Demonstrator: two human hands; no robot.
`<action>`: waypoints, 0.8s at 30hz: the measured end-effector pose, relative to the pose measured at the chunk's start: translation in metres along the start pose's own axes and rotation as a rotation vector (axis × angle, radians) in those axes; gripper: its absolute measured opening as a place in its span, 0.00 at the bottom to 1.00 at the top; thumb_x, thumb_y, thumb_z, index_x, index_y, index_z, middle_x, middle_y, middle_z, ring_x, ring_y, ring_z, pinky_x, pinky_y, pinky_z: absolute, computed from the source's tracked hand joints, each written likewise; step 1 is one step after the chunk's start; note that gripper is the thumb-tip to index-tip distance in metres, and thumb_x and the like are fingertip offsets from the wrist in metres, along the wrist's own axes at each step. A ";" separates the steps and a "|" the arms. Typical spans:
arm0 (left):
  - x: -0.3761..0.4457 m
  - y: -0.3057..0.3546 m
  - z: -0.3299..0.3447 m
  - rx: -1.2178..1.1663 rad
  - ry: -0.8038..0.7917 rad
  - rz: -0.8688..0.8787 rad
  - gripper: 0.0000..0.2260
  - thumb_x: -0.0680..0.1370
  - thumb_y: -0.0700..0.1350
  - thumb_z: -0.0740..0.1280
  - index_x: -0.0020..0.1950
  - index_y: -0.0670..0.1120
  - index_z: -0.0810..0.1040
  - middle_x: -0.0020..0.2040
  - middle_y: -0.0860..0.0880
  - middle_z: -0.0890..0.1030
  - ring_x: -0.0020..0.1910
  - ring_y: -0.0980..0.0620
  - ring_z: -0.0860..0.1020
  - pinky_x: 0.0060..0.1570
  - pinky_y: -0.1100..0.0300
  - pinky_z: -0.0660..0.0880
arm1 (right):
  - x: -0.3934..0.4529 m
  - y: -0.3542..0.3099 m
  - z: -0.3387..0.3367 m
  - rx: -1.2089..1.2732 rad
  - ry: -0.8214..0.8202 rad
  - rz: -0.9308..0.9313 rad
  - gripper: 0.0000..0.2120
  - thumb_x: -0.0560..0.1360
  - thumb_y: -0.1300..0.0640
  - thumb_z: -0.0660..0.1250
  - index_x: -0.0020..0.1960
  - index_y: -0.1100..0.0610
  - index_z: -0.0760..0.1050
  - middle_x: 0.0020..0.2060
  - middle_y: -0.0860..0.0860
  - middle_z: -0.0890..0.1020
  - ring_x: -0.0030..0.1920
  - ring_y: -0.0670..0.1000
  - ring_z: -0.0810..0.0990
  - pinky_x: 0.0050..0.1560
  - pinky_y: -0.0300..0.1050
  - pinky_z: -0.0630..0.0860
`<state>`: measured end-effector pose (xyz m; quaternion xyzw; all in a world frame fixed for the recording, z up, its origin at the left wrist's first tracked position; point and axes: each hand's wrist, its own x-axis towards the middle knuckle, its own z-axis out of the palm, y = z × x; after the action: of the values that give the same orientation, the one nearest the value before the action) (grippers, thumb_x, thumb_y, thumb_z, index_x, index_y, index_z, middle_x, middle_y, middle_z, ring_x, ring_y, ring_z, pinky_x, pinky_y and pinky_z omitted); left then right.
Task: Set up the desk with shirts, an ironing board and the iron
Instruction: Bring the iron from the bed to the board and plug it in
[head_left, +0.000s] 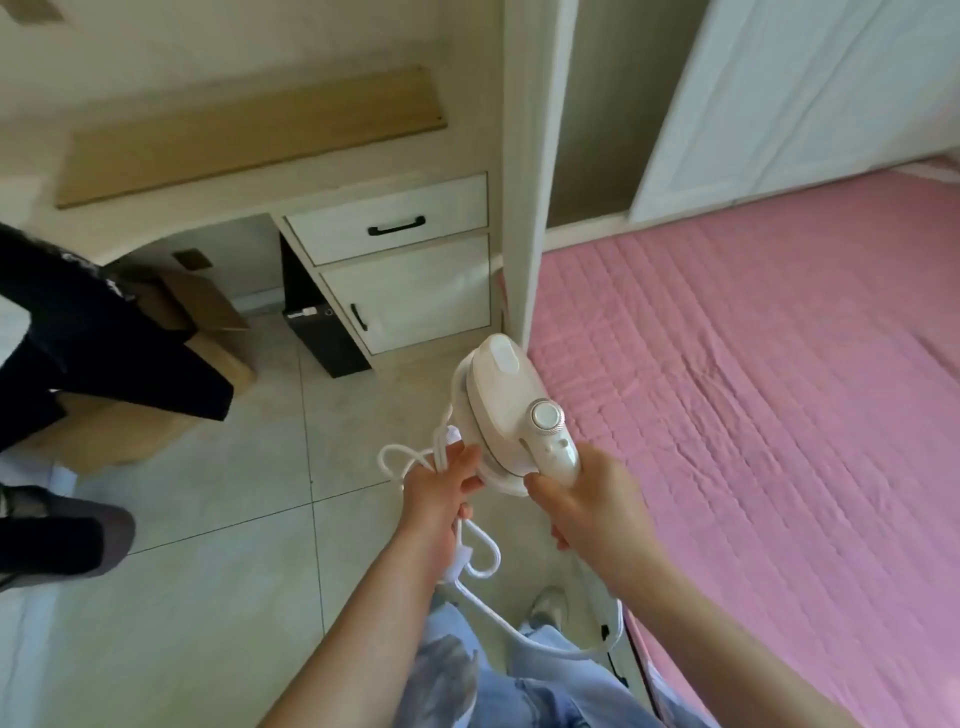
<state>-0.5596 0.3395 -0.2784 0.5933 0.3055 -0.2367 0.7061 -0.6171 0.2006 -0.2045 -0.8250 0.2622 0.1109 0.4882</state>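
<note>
Pale floor tiles (218, 597) run under me, a pink quilted bed (753, 415) fills the right side, and a cream built-in desk stands ahead.

Nearest to me, my left hand (436, 499) has its grip curled round a bundle of white cord (415, 460), loops spilling out above and below the fist, while its fingertips touch the iron's base. The cord is soft and floppy, so I judge loose loops could slip free and snag; bunching it in the fist looks right. A longer run of it trails down past my jeans (545, 691).

My right hand (592, 509) has its grip wrapped round the rear handle of the iron (511, 410), which hangs in the air between the bed's edge and the desk cabinet, nose pointing away, well short of the wood. It is a compact white plastic iron with a dial near the handle. I judge it rigid, smooth, moderately light, and nose-heavy; the handle is the place to hold it, with the soleplate left alone.

Further off, the drawer (389, 223) and cabinet door sit closed. Beyond them the wooden tabletop (249, 140) carries no shirts or ironing board that I can see. Dark fabric (93, 332) hangs at the left edge; I cannot tell what it is.
</note>
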 end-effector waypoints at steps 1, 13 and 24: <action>0.002 0.006 -0.017 -0.030 0.021 0.008 0.09 0.75 0.41 0.71 0.54 0.43 0.78 0.49 0.43 0.84 0.43 0.48 0.84 0.21 0.65 0.60 | 0.002 -0.011 0.014 -0.002 -0.027 -0.016 0.07 0.68 0.56 0.67 0.41 0.60 0.73 0.24 0.52 0.79 0.24 0.52 0.79 0.29 0.49 0.78; 0.050 0.105 -0.223 -0.203 0.252 0.078 0.09 0.76 0.42 0.70 0.55 0.48 0.77 0.47 0.47 0.84 0.45 0.50 0.83 0.23 0.66 0.63 | 0.031 -0.161 0.189 -0.086 -0.235 -0.171 0.08 0.69 0.55 0.67 0.40 0.60 0.73 0.26 0.53 0.79 0.22 0.48 0.76 0.24 0.38 0.72; 0.101 0.196 -0.307 -0.297 0.449 0.170 0.10 0.75 0.42 0.71 0.56 0.46 0.78 0.47 0.47 0.84 0.47 0.49 0.83 0.24 0.64 0.66 | 0.100 -0.258 0.251 -0.032 -0.269 -0.179 0.06 0.71 0.56 0.67 0.40 0.58 0.73 0.26 0.52 0.78 0.20 0.43 0.73 0.22 0.34 0.69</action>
<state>-0.3989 0.6798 -0.2481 0.5444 0.4349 0.0083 0.7172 -0.3752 0.4842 -0.1805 -0.8305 0.1183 0.1807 0.5135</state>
